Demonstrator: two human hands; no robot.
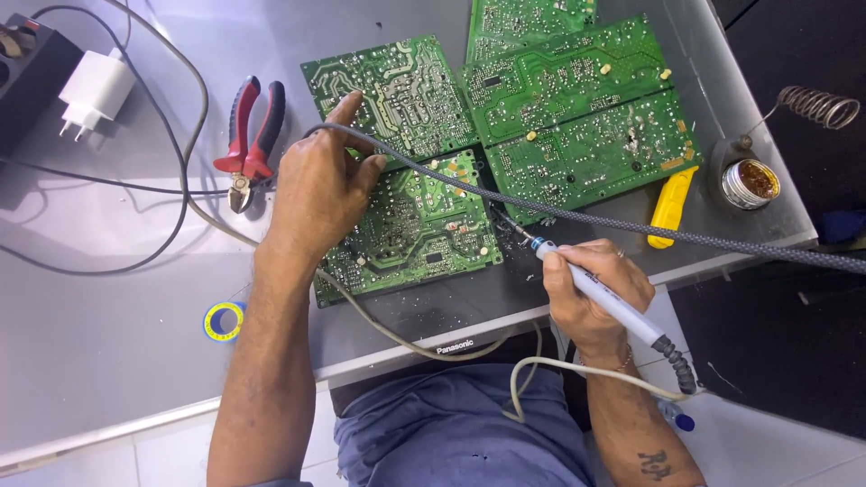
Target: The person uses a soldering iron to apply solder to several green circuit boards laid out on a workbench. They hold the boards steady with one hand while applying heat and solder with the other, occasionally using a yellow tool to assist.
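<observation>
Boards (pixel 406 225), green and flat, sit mid-frame on the grey counter (pixel 108 343), solder side up with loads of tiny shiny joints. Left hand (pixel 316 194) lies flat on the near one, fingers spread and loosely open, forefinger stretched up onto the board (pixel 388 90) behind it, gripping nothing. Right hand (pixel 591 289), lower right of centre, is curled tight round a soldering iron (pixel 604 302), a slim white-and-blue pen shape with a ribbed dark collar, tip touching right at the near board's right edge.

More boards (pixel 577 108) overlap at upper centre and right, running almost to the counter's right edge. A braided grey hose (pixel 631 225) crosses over the left hand and off the right side of the frame.

Red-handled cutters (pixel 251 135) lie just left of the left hand. A yellow tool (pixel 669 207) pokes out from under the right boards. Blue-and-yellow tape roll (pixel 224 321) sits lower left, with plenty of bare counter around it. White charger (pixel 95 90) and thin cables (pixel 171 135) are upper left.

Small round tin (pixel 747 183) near the right edge holds brassy wire wool, and a coiled wire stand (pixel 816 106) sits behind it.
</observation>
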